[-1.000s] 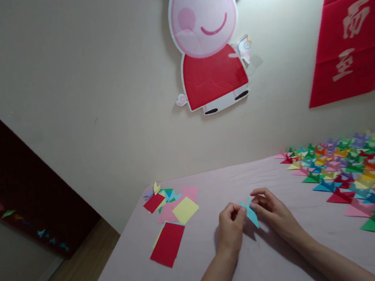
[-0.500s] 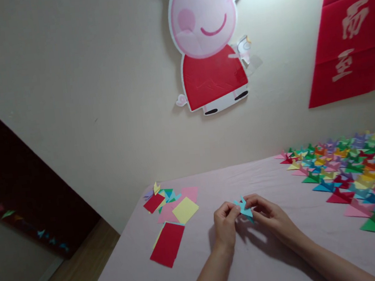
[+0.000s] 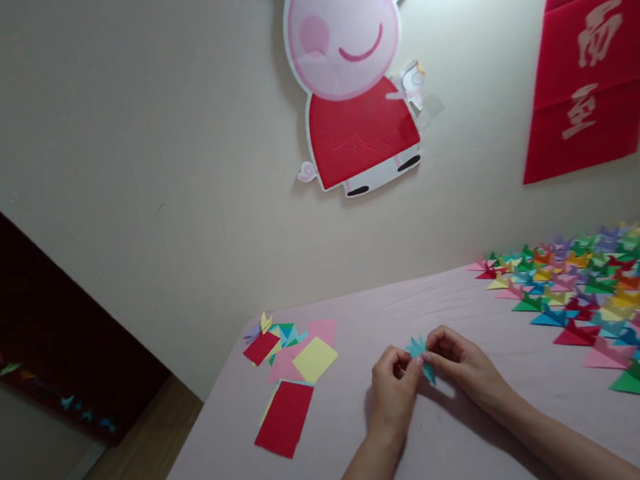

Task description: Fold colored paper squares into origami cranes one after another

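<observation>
Between my two hands is a light-blue origami crane (image 3: pixel 416 347), partly folded, with thin points sticking up and one pointing down. My left hand (image 3: pixel 393 387) pinches its left side between thumb and fingers. From the right, my right hand (image 3: pixel 461 359) grips the other side, fingers curled and thumb tip against the paper. The fingertips hide part of the folds. Both hands are just above the pink-lilac cloth (image 3: pixel 357 467).
Rows of colourful folded paper cranes (image 3: pixel 610 307) fill the right side. To the left lie a red paper sheet (image 3: pixel 286 419), a yellow sheet (image 3: pixel 316 360), pink sheets (image 3: pixel 323 332) and small folded pieces. Behind stands a wall with a pig cutout (image 3: pixel 365 127) and a red banner (image 3: pixel 583 64).
The light-blue paper has been turned in my fingers: its broad flat face gave way to a narrow, pointed edge. My hands have drawn closer together around it.
</observation>
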The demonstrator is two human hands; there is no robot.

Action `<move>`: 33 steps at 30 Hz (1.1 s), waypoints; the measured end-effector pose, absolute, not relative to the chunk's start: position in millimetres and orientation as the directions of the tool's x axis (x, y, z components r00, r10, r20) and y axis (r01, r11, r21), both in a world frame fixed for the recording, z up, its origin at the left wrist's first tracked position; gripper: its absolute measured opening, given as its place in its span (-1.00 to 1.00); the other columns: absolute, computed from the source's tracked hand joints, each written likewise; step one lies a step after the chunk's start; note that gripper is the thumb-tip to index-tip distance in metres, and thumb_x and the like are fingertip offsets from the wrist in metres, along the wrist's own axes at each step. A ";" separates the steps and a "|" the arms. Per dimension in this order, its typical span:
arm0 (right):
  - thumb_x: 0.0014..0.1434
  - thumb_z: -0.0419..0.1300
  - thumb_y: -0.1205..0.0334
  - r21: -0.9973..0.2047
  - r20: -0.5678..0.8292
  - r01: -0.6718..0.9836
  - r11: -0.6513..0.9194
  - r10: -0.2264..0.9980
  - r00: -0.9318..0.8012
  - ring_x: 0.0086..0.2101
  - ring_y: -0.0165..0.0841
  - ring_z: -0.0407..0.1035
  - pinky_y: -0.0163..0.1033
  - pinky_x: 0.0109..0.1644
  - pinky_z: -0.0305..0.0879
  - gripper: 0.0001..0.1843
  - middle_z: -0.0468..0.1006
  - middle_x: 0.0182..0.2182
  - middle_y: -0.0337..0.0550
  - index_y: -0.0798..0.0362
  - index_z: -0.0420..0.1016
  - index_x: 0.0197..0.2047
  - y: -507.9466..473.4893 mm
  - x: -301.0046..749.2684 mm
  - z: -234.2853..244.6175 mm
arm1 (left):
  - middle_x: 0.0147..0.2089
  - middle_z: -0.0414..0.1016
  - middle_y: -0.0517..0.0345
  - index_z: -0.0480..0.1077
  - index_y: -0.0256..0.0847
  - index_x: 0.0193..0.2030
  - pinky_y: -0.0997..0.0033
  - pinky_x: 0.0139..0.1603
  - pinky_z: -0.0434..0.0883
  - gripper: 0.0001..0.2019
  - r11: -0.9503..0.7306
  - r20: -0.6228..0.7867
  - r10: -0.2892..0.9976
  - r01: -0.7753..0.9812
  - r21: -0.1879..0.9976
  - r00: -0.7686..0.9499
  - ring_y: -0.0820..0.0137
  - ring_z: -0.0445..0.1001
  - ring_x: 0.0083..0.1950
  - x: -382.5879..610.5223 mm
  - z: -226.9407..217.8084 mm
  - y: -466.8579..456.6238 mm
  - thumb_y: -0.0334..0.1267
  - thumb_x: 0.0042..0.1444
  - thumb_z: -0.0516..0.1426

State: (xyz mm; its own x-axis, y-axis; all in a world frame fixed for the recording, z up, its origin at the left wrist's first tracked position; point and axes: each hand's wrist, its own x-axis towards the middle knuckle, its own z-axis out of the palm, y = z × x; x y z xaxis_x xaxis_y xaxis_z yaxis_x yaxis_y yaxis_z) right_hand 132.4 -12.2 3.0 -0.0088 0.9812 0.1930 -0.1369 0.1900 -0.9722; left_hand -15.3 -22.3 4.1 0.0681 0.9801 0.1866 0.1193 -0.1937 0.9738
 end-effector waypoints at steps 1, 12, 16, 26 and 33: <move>-0.18 0.47 -0.10 -0.969 0.196 -0.150 0.195 0.981 0.007 -0.50 -0.41 0.29 -0.30 -0.41 0.25 -0.54 0.40 -0.54 -0.33 0.03 0.38 -0.44 -12.0 131.8 2.6 | -0.51 0.21 0.29 0.31 -0.20 -0.51 0.44 -0.38 0.13 -0.70 -0.201 0.195 0.979 0.118 0.972 0.060 0.44 0.14 -0.43 -15.0 2.2 -21.4 -0.05 0.06 0.21; -0.12 0.41 -0.11 -0.982 0.143 -0.127 0.140 0.990 -0.016 -0.49 -0.38 0.31 -0.28 -0.42 0.25 -0.59 0.49 -0.51 -0.25 0.04 0.48 -0.38 -13.5 129.3 3.5 | -0.53 0.32 0.26 0.40 -0.23 -0.49 0.47 -0.42 0.17 -0.70 -0.207 0.207 0.978 0.046 0.977 -0.003 0.46 0.20 -0.47 -14.1 -5.8 -17.4 -0.03 0.04 0.24; -0.08 0.37 -0.14 -0.990 0.133 -0.057 0.132 0.991 -0.022 -0.58 -0.47 0.18 -0.34 -0.52 0.12 -0.58 0.37 -0.59 -0.34 0.05 0.46 -0.44 -15.6 129.0 4.8 | -0.42 0.45 0.19 0.47 -0.24 -0.37 0.48 -0.38 0.24 -0.75 -0.200 0.200 0.979 0.011 0.980 -0.039 0.43 0.30 -0.41 -13.0 -6.6 -16.0 -0.06 0.03 0.26; -0.10 0.39 -0.15 -0.983 0.163 -0.088 0.161 0.987 -0.016 -0.48 -0.39 0.26 -0.28 -0.38 0.22 -0.56 0.40 -0.56 -0.28 0.06 0.43 -0.49 -15.4 128.8 5.3 | -0.44 0.43 0.20 0.43 -0.25 -0.41 0.47 -0.33 0.26 -0.76 -0.171 0.166 0.984 -0.091 0.981 -0.060 0.43 0.32 -0.40 -12.7 -5.1 -16.6 -0.13 -0.07 0.32; -0.13 0.44 -0.07 -0.976 0.181 -0.123 0.182 0.983 0.023 -0.49 -0.40 0.28 -0.31 -0.42 0.21 -0.56 0.38 -0.52 -0.33 0.02 0.34 -0.43 -11.7 129.6 -2.6 | -0.44 0.37 0.28 0.30 -0.19 -0.40 0.51 -0.34 0.28 -0.68 -0.087 0.068 0.991 -0.171 0.981 -0.115 0.46 0.34 -0.39 -10.0 -2.6 -16.8 -0.19 -0.20 0.36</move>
State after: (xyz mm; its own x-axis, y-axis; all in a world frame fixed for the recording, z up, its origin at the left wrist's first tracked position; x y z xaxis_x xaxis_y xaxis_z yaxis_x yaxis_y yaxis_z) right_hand 129.6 -11.7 -2.6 0.0227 0.9832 0.1811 -0.1228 0.1825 -0.9755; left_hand -10.0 -16.8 -2.6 -0.1155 0.9910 0.0681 -0.1707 -0.0873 0.9814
